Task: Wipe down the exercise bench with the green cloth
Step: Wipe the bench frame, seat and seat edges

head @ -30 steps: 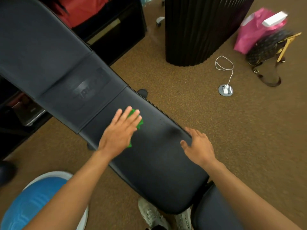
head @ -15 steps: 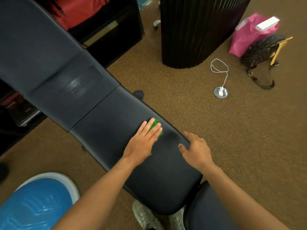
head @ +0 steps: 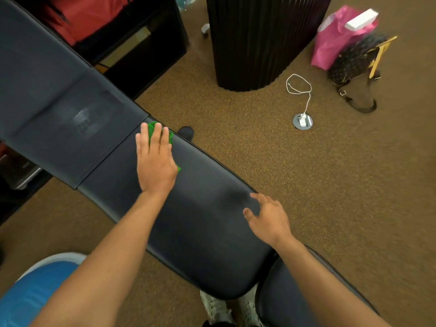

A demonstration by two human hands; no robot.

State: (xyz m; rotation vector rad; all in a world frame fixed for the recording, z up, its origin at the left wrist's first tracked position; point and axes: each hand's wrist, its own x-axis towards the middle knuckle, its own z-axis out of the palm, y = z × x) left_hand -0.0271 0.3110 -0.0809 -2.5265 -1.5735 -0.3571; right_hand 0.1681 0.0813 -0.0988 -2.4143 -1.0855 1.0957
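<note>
The black padded exercise bench (head: 205, 232) runs diagonally from upper left to lower right. My left hand (head: 154, 164) lies flat on the green cloth (head: 170, 137) and presses it onto the pad, near the seam and the bench's far edge. Only the cloth's edges show around my fingers. My right hand (head: 269, 218) rests with spread fingers on the pad's right edge, lower down, holding nothing. A dull smear (head: 236, 197) marks the pad just above that hand.
A black ribbed column (head: 254, 38) stands on the brown carpet beyond the bench. A pink bag (head: 335, 41), a patterned handbag (head: 354, 60) and a floor socket with white cable (head: 302, 120) lie right. Black shelving (head: 141, 50) is behind, a blue dome (head: 30, 296) at lower left.
My left hand slid the cloth toward my right hand, then back up the pad to the seam at the far edge. My right hand stayed on the bench's edge.
</note>
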